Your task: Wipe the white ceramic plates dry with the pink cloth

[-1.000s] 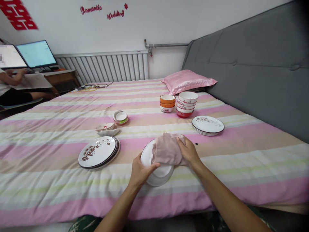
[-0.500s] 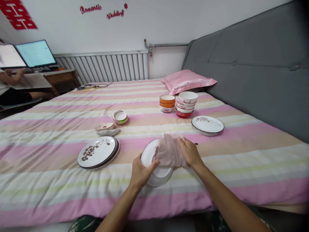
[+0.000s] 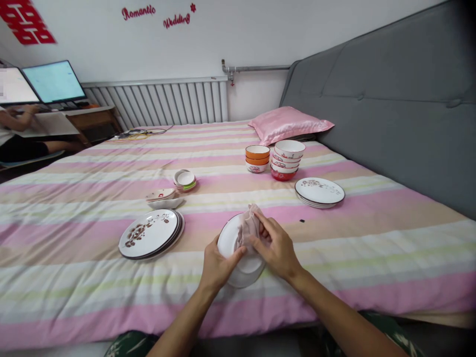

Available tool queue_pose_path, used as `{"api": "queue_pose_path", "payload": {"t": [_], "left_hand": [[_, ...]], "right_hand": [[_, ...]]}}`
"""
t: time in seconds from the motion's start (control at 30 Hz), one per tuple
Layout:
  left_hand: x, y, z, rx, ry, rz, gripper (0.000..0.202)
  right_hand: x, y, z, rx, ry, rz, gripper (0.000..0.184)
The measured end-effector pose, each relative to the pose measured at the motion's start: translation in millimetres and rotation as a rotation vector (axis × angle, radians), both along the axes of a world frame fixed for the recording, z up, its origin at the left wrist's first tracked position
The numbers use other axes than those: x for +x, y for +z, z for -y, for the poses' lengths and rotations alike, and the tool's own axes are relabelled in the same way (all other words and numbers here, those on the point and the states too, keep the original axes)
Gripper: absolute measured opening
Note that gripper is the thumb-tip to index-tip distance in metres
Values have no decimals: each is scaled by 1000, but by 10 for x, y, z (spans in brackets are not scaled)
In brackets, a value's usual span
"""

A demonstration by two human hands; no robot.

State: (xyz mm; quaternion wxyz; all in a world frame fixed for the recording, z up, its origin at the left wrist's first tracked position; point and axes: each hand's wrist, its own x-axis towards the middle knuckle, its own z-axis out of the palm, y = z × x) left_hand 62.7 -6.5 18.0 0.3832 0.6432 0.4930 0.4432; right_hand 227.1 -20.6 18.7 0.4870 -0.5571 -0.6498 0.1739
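Observation:
A white plate (image 3: 245,277) is held tilted over the front of the bed, its pale side toward me. My left hand (image 3: 221,263) is closed on the plate's left rim, the thumb lying over its face. Bunched against the plate is a thin pinkish-beige cloth (image 3: 249,230). My right hand (image 3: 277,245) grips that cloth with bent fingers at the plate's right side. To the left lies a stack of oval plates (image 3: 150,233) with a brown flower pattern.
Another plate stack (image 3: 320,191) lies to the right. Behind stand orange-topped bowls (image 3: 257,157) and a taller bowl stack (image 3: 288,158). Small dishes (image 3: 185,179) and shallow dishes (image 3: 163,198) sit left of centre. A pink pillow (image 3: 290,124) rests by the grey headboard (image 3: 390,99). A person (image 3: 22,124) sits far left.
My right hand has moved left over the plate, gathering the spread cloth into a bunch. The left hand and the plate have stayed in place.

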Motion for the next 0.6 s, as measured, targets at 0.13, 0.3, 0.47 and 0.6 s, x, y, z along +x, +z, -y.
{"api": "queue_pose_path", "payload": {"t": [0.13, 0.3, 0.47, 0.6], "left_hand": [[0, -3, -5, -7, 5, 22, 52], [-3, 20, 10, -1, -43, 45, 50], [-14, 30, 19, 20, -81, 49, 49], [-23, 27, 46, 59, -106, 11, 49]], "right_hand": [[-84, -100, 14, 125, -50, 105, 61], [-132, -175, 10, 40, 44, 76, 60], [-143, -201, -11, 68, 43, 60, 64], [-145, -171, 8, 154, 46, 69, 61]]}}
